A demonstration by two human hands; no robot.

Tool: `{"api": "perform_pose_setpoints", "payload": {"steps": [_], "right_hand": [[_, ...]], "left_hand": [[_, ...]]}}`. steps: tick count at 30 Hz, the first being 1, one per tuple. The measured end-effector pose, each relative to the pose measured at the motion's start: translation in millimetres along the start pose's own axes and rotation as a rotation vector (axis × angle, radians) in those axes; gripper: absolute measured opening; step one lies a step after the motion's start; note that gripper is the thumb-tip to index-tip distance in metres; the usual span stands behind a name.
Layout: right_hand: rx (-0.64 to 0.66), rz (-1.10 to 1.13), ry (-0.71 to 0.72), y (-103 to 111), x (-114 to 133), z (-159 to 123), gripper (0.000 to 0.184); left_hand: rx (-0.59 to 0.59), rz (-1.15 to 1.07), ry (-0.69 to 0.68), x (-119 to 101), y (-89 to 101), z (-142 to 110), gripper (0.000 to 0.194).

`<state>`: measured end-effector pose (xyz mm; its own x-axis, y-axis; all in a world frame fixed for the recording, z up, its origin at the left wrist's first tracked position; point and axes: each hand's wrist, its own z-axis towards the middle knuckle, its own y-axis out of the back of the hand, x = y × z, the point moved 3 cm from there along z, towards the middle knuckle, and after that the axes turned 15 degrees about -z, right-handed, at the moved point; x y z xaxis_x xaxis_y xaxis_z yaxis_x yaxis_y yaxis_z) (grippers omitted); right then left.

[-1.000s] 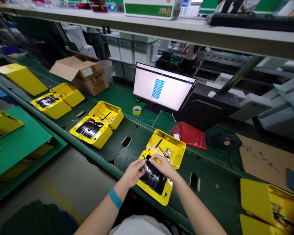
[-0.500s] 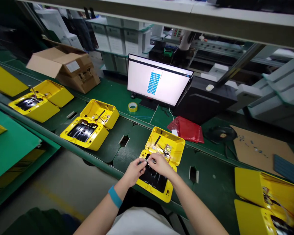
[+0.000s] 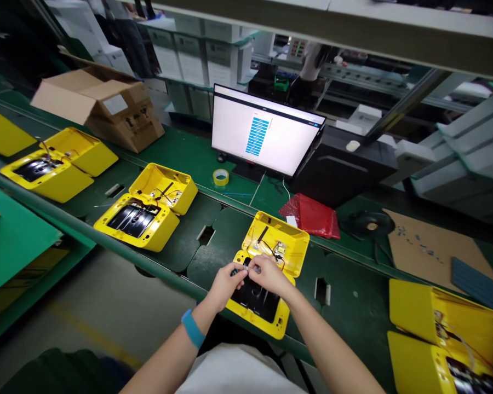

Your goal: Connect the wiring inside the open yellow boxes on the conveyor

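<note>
Yellow plastic hinged case [image 3: 299,254] lies open on a dark green segmented conveyor [image 3: 224,232], directly beneath both hands. Its far half holds a small pale circuit board [image 3: 279,250] with thin wires; its near half frames a glossy black ribbed panel [image 3: 255,298]. Close to the hinge, the left hand [image 3: 225,283], below a turquoise wristband [image 3: 193,328], and the right hand [image 3: 269,274] meet over that panel — fingertips of both pinching a tiny pale part [image 3: 245,268], possibly a connector, though it is too small and covered to be sure.

Further left along the conveyor, a second open yellow case [image 3: 164,230] with a similar black panel sits well apart from the first. Behind the conveyor stands a lit black-framed monitor [image 3: 265,131] — a roll of yellow tape [image 3: 221,177] near its base, a shiny red bubble-wrap pouch [image 3: 315,215] to its right. Beyond the pouch, tiny bluish pieces dot a flat brown cardboard sheet [image 3: 419,241].
</note>
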<state>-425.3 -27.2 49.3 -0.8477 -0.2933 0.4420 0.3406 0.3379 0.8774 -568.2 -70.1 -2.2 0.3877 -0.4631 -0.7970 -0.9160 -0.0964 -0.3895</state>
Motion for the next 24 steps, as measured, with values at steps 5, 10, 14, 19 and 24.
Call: {"api": "perform_pose_setpoints", "payload": {"steps": [5, 10, 14, 19, 24], "right_hand": [[0.002, 0.006, -0.022, 0.7, -0.7, -0.3, 0.009], [0.005, 0.005, -0.019, 3.2, 0.4, -0.9, 0.009], [0.008, 0.011, -0.015, 3.0, 0.0, -1.8, 0.009], [-0.002, 0.045, -0.031, 1.6, -0.2, -2.3, 0.01], [-0.016, 0.088, -0.048, -0.7, -3.5, -2.4, 0.01]], "left_hand": [[-0.013, 0.123, -0.065, -3.8, -2.7, -1.7, 0.026], [-0.035, 0.257, -0.14, -4.3, -3.5, -2.7, 0.02], [-0.028, 0.365, -0.225, -9.8, -6.9, -6.8, 0.014], [-0.037, 0.525, -0.345, -14.4, -14.3, -12.1, 0.01], [-0.06, 0.629, -0.411, -10.9, -21.9, -13.4, 0.015]]}}
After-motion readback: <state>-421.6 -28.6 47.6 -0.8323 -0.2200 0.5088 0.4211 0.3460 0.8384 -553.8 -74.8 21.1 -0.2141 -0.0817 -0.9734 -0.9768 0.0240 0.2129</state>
